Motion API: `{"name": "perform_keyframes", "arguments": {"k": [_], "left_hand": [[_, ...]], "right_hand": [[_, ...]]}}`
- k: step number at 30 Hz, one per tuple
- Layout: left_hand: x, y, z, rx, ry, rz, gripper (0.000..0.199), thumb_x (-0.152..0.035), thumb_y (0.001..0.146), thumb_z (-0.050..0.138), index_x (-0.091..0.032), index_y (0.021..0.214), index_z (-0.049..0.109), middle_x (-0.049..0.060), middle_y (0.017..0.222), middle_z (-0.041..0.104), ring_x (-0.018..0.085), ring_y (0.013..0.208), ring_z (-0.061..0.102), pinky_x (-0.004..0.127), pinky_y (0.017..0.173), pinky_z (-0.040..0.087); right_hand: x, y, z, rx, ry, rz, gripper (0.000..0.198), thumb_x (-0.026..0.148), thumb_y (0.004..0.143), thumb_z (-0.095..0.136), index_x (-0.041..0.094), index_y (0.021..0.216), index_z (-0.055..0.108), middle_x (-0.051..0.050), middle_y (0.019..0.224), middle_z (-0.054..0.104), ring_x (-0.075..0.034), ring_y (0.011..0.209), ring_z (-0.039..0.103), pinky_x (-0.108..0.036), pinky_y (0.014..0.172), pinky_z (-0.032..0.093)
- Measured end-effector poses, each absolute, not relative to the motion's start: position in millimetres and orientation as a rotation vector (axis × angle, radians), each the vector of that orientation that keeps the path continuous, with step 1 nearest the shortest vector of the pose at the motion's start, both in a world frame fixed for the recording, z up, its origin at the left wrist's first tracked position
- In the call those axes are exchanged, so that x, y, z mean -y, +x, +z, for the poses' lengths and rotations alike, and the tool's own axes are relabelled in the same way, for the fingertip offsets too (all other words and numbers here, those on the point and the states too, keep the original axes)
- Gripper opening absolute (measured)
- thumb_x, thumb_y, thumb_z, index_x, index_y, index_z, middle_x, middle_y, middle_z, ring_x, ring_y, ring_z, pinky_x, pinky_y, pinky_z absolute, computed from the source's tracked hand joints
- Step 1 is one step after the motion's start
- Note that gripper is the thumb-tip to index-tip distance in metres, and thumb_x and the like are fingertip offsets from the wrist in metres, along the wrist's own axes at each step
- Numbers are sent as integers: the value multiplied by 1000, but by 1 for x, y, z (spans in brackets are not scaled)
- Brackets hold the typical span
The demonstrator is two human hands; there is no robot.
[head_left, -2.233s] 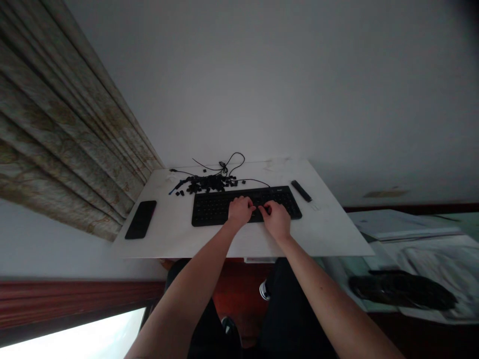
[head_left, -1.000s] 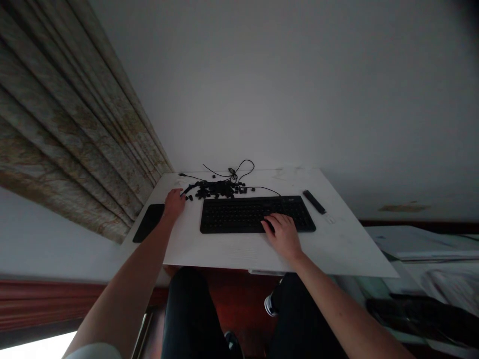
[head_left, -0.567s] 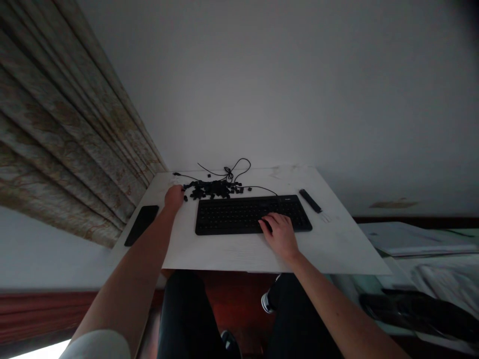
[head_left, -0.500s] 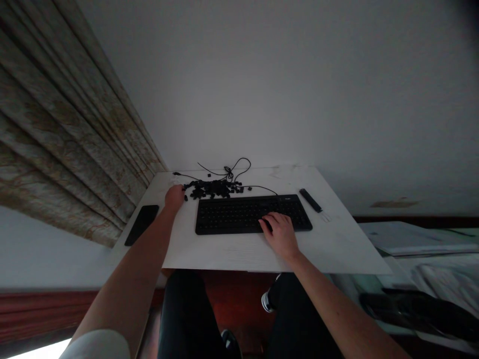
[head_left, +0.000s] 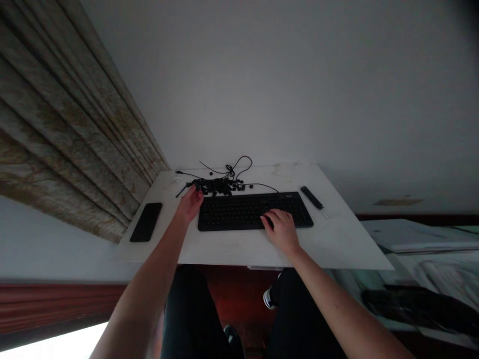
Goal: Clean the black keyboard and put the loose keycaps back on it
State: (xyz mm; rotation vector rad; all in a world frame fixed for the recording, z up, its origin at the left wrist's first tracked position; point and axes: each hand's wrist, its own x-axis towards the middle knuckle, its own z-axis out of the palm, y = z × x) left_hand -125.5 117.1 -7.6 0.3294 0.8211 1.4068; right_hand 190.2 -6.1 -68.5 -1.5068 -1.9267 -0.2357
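Plenty of square black keycaps (head_left: 220,186) loose behind the rectangular black keyboard (head_left: 232,212), left hand (head_left: 190,202) beside, right hand (head_left: 281,227) atop, grips unclear

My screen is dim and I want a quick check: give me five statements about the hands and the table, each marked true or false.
1. The right hand is over the right half of the keyboard. True.
2. The left hand is at the phone. False: the left hand is beside the pile of small black pieces.
3. The phone lies left of the keyboard. True.
4. The black tool with thin prongs is in the right hand. False: the black tool lies on the table, right of the keyboard.
5. A looped black cable lies behind the keyboard. True.
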Motion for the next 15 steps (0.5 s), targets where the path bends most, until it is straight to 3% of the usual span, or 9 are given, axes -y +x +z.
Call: {"name": "perform_keyframes", "arguments": {"k": [7,15], "left_hand": [[-75,-75,-13,-705,375,1224,4,-13,87,67,-15,91,67,2,81,67,7,68,62,14,61,52],[-41,-9,-41,-864,694,1036,24,-21,73,81,-16,91,66,0,86,64,8,75,61,26,80,54]], "right_hand": [[8,190,-67,1903,-1497,-223,26,35,99,51,18,95,71,-10,99,70,-24,93,61,-41,87,42],[14,190,-61,1926,-1455,-99,28,34,100,47,19,110,69,-12,104,71,-26,96,63,-42,86,48]]}}
